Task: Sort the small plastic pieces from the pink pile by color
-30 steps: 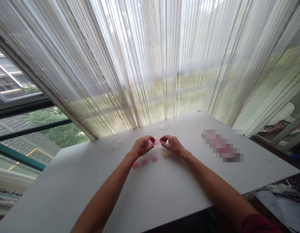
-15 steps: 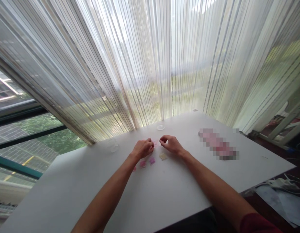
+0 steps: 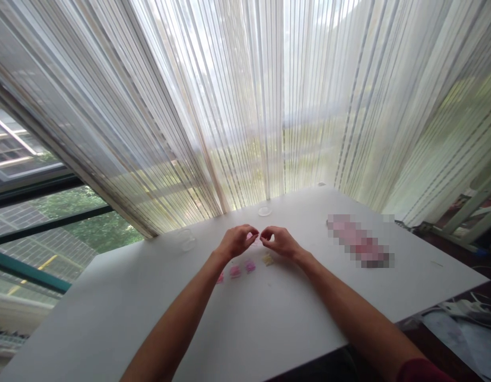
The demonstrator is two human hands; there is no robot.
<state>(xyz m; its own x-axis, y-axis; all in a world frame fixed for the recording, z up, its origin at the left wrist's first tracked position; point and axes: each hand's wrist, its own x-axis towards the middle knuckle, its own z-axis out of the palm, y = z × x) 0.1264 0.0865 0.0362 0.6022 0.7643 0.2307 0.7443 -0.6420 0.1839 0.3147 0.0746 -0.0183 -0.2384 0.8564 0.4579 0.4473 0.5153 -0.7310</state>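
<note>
Over the middle of the white table (image 3: 182, 313), my left hand (image 3: 236, 242) and my right hand (image 3: 281, 243) face each other, their fingertips almost meeting. Thumb and fingers are pinched together on each; whatever sits in the pinches is too small to make out. Light pink bits (image 3: 252, 240) show behind and between the fingers. Nearer to me lie small piles in a loose row: a red-pink one (image 3: 220, 277) partly behind my left forearm, a pink one (image 3: 235, 271), a purple one (image 3: 250, 266) and a pale yellow one (image 3: 268, 259) below my right hand.
A clear round dish or lid (image 3: 264, 211) lies near the far edge, and clear round pieces (image 3: 186, 241) lie to the left. On the right is a pixelated pinkish object (image 3: 359, 241). Sheer curtains (image 3: 249, 106) hang behind the table. Cables and papers (image 3: 460, 329) are at the lower right.
My left hand has turned and its fingertips have moved right, toward those of my right hand. The gap between the hands is narrower. The view has shifted slightly.
</note>
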